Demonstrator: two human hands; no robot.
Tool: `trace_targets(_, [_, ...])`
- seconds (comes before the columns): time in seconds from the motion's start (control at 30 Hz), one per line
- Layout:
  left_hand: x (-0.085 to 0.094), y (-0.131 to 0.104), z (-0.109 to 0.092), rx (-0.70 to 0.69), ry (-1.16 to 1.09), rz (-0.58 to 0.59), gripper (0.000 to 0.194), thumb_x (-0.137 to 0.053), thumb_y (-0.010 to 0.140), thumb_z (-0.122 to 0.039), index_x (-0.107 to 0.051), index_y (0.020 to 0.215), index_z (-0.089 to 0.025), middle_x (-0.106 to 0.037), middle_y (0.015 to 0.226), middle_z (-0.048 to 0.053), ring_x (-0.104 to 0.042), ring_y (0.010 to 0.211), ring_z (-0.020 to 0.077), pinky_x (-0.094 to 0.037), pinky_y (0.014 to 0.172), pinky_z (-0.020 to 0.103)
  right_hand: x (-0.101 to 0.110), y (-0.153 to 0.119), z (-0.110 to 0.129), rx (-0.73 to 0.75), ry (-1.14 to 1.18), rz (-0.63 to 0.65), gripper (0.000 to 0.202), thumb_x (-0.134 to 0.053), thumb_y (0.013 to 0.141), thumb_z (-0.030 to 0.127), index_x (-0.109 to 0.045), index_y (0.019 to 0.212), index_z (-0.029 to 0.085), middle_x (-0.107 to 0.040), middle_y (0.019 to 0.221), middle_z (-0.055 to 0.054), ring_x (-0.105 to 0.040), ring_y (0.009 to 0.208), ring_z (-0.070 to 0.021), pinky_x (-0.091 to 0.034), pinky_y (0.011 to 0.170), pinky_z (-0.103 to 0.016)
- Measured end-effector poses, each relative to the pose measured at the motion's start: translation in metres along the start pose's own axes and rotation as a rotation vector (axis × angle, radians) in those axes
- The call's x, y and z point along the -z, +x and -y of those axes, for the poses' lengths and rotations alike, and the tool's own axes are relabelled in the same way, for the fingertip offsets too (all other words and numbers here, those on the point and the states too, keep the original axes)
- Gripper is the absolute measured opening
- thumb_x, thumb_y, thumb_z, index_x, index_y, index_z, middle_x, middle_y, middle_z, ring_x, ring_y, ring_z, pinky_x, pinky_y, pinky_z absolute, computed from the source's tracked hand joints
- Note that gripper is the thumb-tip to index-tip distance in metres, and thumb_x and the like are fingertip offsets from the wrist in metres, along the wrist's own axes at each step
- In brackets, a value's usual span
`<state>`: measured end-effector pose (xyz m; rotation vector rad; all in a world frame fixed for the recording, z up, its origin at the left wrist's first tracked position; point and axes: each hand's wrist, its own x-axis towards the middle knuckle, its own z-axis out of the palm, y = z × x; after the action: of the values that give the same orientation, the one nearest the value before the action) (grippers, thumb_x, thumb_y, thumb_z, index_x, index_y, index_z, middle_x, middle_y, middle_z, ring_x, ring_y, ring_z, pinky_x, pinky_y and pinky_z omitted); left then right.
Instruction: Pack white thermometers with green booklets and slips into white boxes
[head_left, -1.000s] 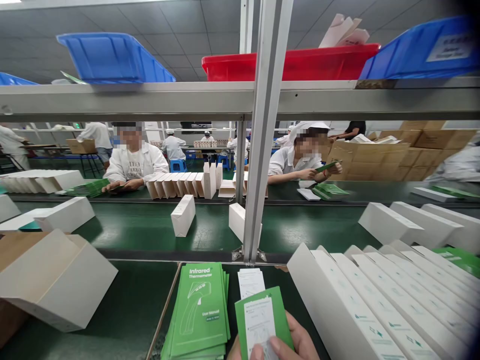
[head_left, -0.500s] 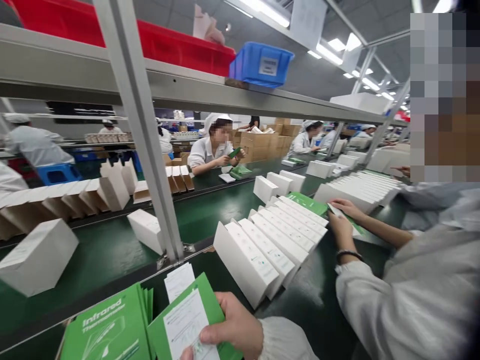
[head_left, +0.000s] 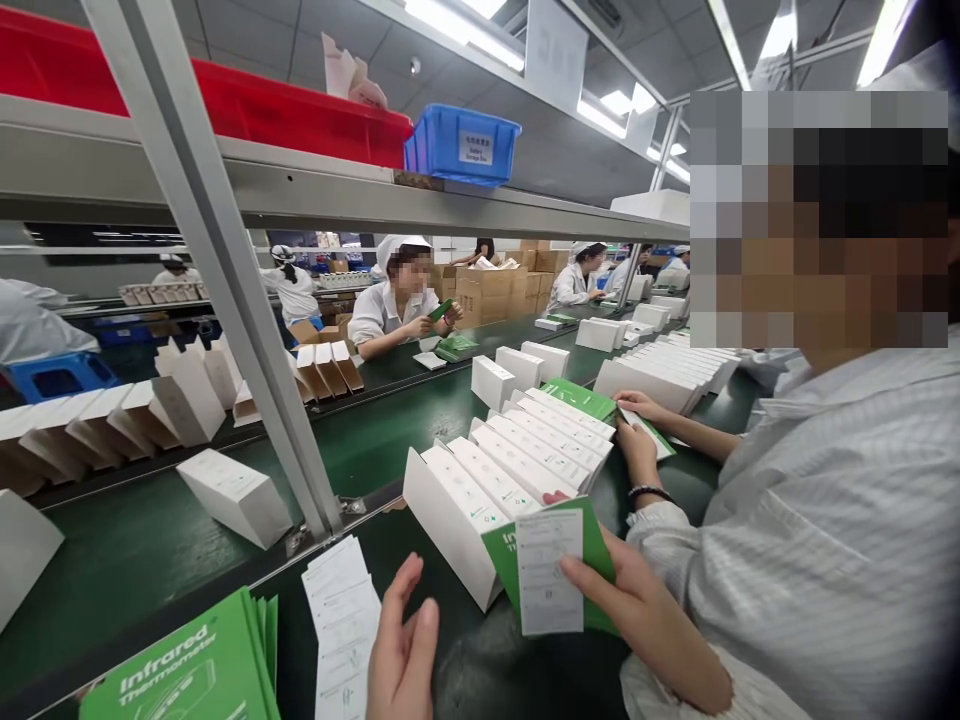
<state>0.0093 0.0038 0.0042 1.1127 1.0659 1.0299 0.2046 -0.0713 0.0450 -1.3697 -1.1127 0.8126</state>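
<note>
My right hand [head_left: 649, 610] grips a green booklet [head_left: 600, 550] with a white printed leaflet [head_left: 551, 570] lying on its face, thumb on top. Its fingers are mostly hidden behind the booklet. At the bottom centre my left hand [head_left: 405, 640] is open and empty, thumb and fingers apart. Just left of it lie several overlapping white leaflets [head_left: 341, 620] on the dark green table. Further left is a stack of green booklets [head_left: 187, 660] printed "Infrared Thermometer". Behind my right hand stands a row of white boxes [head_left: 465, 490], leaning on one another.
A co-worker at my right holds a green booklet and white sheet in their hands [head_left: 637, 430]. A metal post [head_left: 217, 260] rises at the table's edge. White boxes [head_left: 236, 490] sit on the green belt [head_left: 382, 425]. Overhead, a shelf carries red and blue bins [head_left: 461, 145].
My right hand has carried the green booklet and leaflet rightward, in front of the white boxes. My left hand has come into fuller view, apart from them. The camera view has swung right.
</note>
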Motion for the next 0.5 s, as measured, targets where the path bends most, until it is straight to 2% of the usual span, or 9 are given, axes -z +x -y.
trace_targets(0.1, [-0.021,0.014,-0.010,0.050,-0.078,0.113,0.053,-0.047,0.079,-0.043,-0.031,0.125,-0.022,-0.017,0.144,0.004,-0.012,0.132,0.0193,-0.010,0.107,0.035,-0.004,0.004,-0.004,0.012,-0.015,-0.009,0.045,-0.052,0.080,0.036,-0.048,0.122,0.022,-0.052,0.122,-0.009,-0.045,0.112,-0.0245,-0.037,0.094,-0.038])
trace_targets(0.2, [-0.030,0.024,-0.018,0.116,-0.129,0.171,0.065,-0.046,0.078,-0.049,-0.018,0.132,-0.024,-0.012,0.146,0.004,-0.012,0.133,0.0214,-0.016,0.106,0.035,-0.007,0.005,-0.007,0.015,0.035,0.025,0.048,-0.054,0.078,0.036,-0.047,0.123,0.021,-0.052,0.122,-0.009,-0.047,0.111,-0.0251,-0.038,0.093,-0.039])
trace_targets(0.27, [-0.032,0.027,-0.020,0.151,-0.169,0.173,0.072,-0.043,0.077,-0.053,-0.009,0.135,-0.025,-0.014,0.146,0.005,-0.016,0.132,0.0237,-0.022,0.105,0.037,-0.009,0.006,-0.008,-0.033,0.112,0.057,0.047,-0.055,0.078,0.037,-0.048,0.121,0.021,-0.054,0.120,-0.009,-0.050,0.107,-0.0255,-0.040,0.091,-0.039])
trace_targets(0.37, [-0.034,0.028,-0.019,0.167,-0.251,0.207,0.078,-0.043,0.078,-0.052,0.003,0.136,-0.026,-0.024,0.144,0.008,-0.029,0.128,0.0250,-0.031,0.100,0.038,-0.016,0.012,-0.012,-0.188,0.299,0.073,0.044,-0.059,0.073,0.041,-0.056,0.112,0.021,-0.060,0.110,-0.012,-0.058,0.094,-0.0280,-0.045,0.079,-0.040])
trace_targets(0.5, [-0.035,0.024,-0.012,0.110,-0.365,0.253,0.072,-0.044,0.080,-0.046,-0.005,0.137,-0.025,-0.036,0.138,0.009,-0.038,0.122,0.0241,-0.036,0.096,0.036,-0.027,0.015,-0.019,-0.346,0.480,0.067,0.044,-0.065,0.065,0.040,-0.061,0.106,0.023,-0.063,0.103,-0.015,-0.059,0.094,-0.0308,-0.047,0.071,-0.040])
